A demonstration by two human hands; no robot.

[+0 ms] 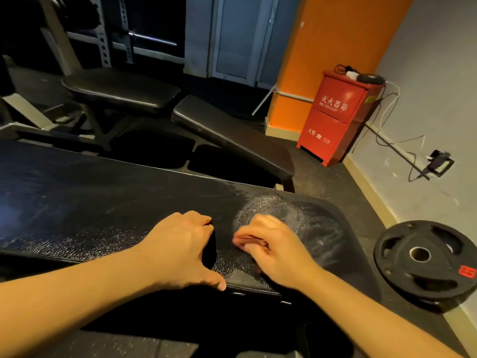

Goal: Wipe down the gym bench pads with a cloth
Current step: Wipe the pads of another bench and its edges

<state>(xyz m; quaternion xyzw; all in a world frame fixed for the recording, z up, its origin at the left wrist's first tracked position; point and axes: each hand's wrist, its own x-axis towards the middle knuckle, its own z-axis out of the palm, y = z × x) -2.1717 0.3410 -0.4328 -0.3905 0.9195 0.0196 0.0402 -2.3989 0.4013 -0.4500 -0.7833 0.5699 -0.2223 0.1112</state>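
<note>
The wide black vinyl bench pad (103,202) fills the near view, running from nine o'clock across to three o'clock. It looks firm and fixed, with a pebbled skin that is probably slick where it is damp, so it should take a hard press without shifting. A pale swirled smear (273,210) marks it at one o'clock from the hands.

The small black bunched cloth (209,250) lies on the pad near its front edge, between the two hands. It appears light, soft and limp, and is best taken as a wad under the palm, not by a corner.

The left hand (180,251) grips it: the fingers curl over its top and the thumb (216,282) reaches down to the pad's front edge.

The right hand (276,249), at three o'clock from the cloth, rests on the pad with its fingers (245,241) tightly curled. Whether they pinch a dark fold of cloth or nothing, I cannot tell.
</note>
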